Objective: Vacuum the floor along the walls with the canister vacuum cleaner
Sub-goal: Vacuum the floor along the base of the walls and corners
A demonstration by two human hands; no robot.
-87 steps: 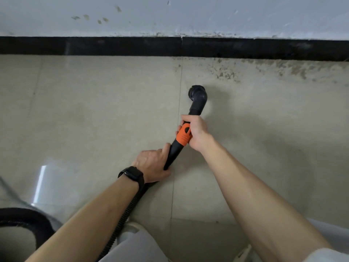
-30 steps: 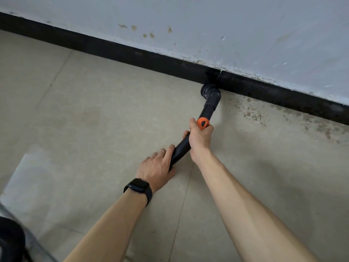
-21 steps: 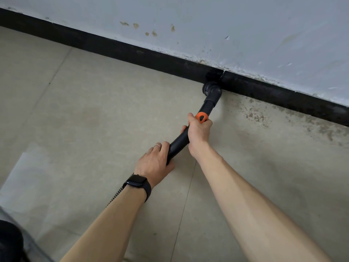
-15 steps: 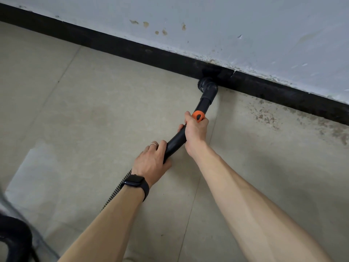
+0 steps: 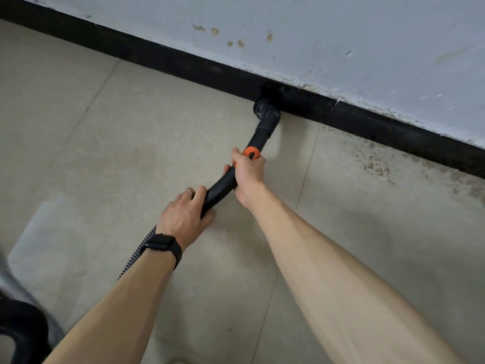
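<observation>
1. Right hand [image 5: 249,177] curls round the vacuum wand [image 5: 219,189] just below its orange collar [image 5: 251,151]; left hand [image 5: 183,216] grips lower down
2. The wand's long axis runs forward from both hands, its brush nozzle [image 5: 266,114] touching the black skirting [image 5: 157,57]; right hand nearer

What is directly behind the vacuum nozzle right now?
The black baseboard runs right behind the nozzle, with the pale wall above it. The brush end meets the board, so the patch it covers is hidden.
</observation>
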